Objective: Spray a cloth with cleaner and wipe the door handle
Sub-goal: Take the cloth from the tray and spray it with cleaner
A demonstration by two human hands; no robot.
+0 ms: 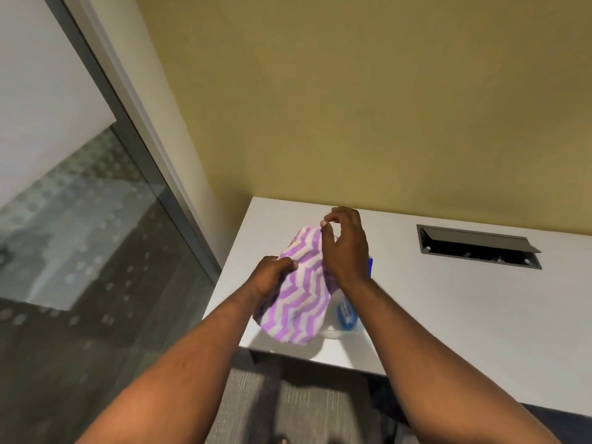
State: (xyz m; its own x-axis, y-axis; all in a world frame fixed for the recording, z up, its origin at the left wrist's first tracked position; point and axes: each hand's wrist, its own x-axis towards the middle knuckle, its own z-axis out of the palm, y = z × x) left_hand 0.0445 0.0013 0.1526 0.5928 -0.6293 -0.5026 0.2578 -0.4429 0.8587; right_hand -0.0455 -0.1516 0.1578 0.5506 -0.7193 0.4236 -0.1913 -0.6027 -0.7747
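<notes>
Two bare forearms, long and slim, reaching in from the lower edge of the head view. No sleeves, no gloves. No watch, bracelet or ring visible on either wrist or finger. Fine, sparse hair along both forearms, a little clearer on the right one. Left hand [272,274] and right hand [347,248] both uncovered. Fingernails short and plain, one pale nail showing at the top of the right hand. Upper arms and shoulders outside the picture, so clothing there not possible to tell.
</notes>
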